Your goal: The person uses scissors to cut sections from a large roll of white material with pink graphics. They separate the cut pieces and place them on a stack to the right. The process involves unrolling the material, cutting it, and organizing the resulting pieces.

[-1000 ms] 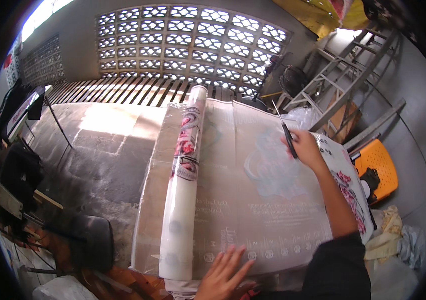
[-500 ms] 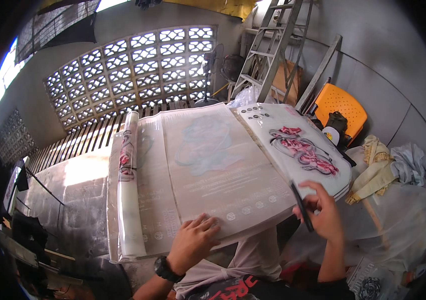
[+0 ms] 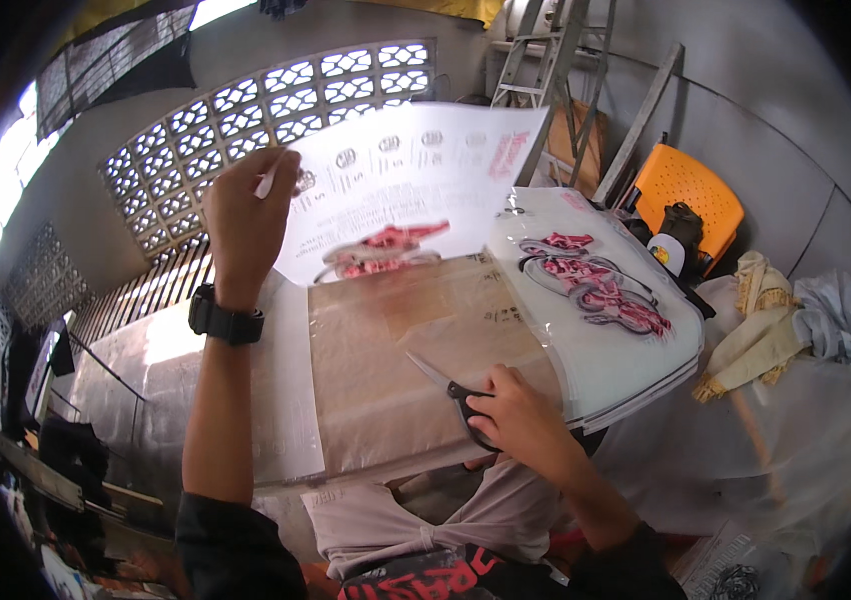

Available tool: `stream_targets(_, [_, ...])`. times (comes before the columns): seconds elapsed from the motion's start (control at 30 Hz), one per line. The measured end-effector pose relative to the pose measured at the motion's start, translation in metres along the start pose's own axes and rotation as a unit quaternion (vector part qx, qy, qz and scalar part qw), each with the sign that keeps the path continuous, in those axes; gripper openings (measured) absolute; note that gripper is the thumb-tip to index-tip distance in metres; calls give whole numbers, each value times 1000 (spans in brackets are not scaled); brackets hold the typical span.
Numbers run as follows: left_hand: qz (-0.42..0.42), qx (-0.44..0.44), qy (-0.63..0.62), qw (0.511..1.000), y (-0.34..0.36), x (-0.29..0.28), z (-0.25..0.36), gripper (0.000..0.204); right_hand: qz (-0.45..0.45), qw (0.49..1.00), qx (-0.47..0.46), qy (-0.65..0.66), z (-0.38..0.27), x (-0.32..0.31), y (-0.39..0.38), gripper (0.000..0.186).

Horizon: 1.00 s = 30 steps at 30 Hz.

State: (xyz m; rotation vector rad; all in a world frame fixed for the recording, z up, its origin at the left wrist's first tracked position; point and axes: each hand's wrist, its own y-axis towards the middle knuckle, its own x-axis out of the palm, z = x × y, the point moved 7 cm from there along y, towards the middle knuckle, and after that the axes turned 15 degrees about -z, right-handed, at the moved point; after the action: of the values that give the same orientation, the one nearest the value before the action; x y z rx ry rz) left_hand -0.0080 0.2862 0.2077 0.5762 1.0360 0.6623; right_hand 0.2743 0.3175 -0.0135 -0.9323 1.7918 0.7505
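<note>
My left hand (image 3: 254, 205), raised high and wearing a black watch (image 3: 226, 315), pinches the corner of a white printed sheet (image 3: 426, 190). The sheet hangs in the air, curving away to the right, with a red picture and small marks on it. In my right hand (image 3: 521, 415) are black-handled scissors (image 3: 461, 393), their blades pointing up and left over a brown surface under clear film (image 3: 416, 420). To the right of that surface lie stacked pale sheets (image 3: 646, 370) with a red and black picture (image 3: 606, 285).
A metal ladder (image 3: 536, 85) leans by the grey wall behind. An orange chair (image 3: 691, 205) stands at the far right, with a cap (image 3: 668, 252) near it. Cream cloth (image 3: 746, 340) and clear plastic sheeting (image 3: 726, 440) lie right of the work surface. A pierced block wall (image 3: 266, 110) stands behind.
My left hand has risen from the surface, lifting the printed sheet's near edge up and away, uncovering the brown area. My right hand has moved left with the scissors. The roll at left is no longer visible.
</note>
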Motion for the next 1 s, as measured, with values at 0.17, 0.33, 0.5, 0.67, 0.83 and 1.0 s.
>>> stream_targets(0.17, [25, 142, -23, 989, -44, 35, 68, 14, 87, 934, -51, 344, 38, -21, 2, 35])
stream_targets(0.33, [-166, 285, -25, 944, -148, 102, 123, 22, 303, 760, 23, 575, 94, -68, -26, 41])
stream_targets(0.5, [-183, 302, -61, 934, -128, 99, 139, 28, 212, 823, 68, 523, 133, -49, -33, 46])
stream_targets(0.67, [-193, 284, -85, 935, -129, 94, 145, 25, 73, 636, -80, 764, 112, -41, -23, 82])
stream_targets(0.83, [-270, 182, -138, 935, -143, 109, 135, 19, 223, 747, 25, 626, 105, -61, -16, 104])
stream_targets(1.0, [-219, 113, -269, 931, -90, 72, 130, 13, 201, 763, -10, 614, 118, -58, -24, 86])
